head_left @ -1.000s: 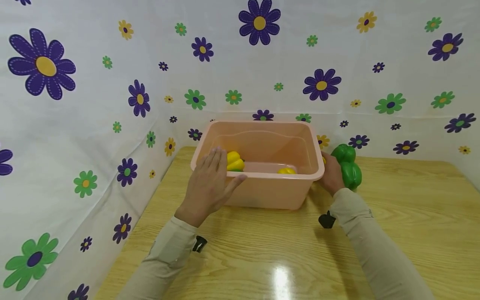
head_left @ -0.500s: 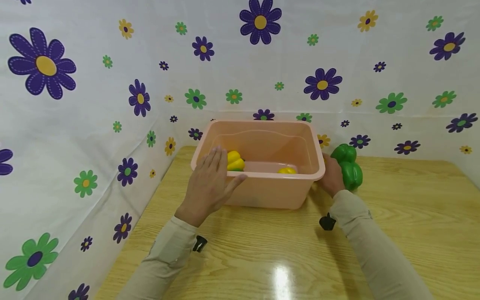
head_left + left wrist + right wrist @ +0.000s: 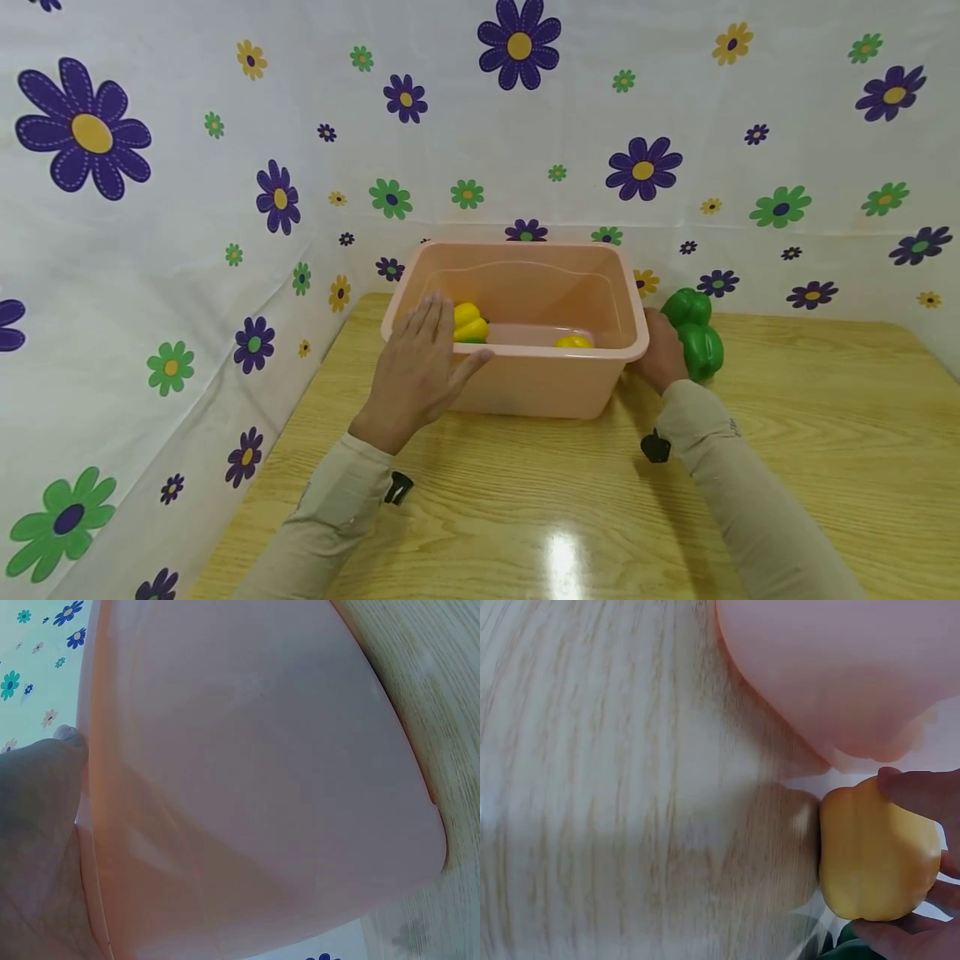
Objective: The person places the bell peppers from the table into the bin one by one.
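One yellow pepper (image 3: 876, 855), long axis unclear, in curled right fingers (image 3: 906, 938) beside crosswise pink bin (image 3: 536, 383), left fingers (image 3: 427, 323) straight

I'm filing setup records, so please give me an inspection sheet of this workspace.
Surface: wood-grain table, with light glare at the near side
Job's things: peach tub holding yellow peppers; at least one green pepper outside, to its right
Clutter: nothing seen
Hands: left hand, fingers straight, at the tub's near rim; right hand holding another yellow pepper beside the tub
Cables: nothing seen
Surroundings: flower-print sheet behind and left
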`<state>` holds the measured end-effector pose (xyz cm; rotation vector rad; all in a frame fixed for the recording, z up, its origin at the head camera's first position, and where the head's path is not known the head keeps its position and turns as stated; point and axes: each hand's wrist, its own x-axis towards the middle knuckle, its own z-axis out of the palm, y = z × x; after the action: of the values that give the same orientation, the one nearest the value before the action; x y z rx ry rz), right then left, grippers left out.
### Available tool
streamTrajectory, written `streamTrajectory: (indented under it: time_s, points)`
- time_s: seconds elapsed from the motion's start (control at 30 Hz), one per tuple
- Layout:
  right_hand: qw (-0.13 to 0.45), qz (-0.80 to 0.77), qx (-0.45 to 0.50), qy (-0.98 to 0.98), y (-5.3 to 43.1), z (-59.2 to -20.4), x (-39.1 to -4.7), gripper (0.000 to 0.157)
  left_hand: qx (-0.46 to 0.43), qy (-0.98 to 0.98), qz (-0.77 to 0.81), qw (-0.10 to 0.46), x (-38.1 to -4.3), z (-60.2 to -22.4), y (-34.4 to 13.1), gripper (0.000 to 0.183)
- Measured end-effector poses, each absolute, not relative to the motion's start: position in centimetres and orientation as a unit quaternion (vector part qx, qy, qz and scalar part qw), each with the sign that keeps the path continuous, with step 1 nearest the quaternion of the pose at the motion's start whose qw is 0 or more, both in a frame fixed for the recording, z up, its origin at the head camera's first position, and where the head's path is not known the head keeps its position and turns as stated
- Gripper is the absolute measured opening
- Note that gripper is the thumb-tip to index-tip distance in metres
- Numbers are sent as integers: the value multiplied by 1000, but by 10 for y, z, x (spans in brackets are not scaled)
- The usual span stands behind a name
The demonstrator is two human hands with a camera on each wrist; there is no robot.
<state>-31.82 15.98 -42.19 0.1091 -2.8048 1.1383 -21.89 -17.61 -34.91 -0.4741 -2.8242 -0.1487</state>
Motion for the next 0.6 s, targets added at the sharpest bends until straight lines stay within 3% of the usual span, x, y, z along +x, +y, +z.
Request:
streamTrajectory:
  time_s: [0.6]
  points:
    - [20, 306, 63, -950, 162, -421, -314, 57, -167, -975, -49, 140, -220, -350, -178, 91]
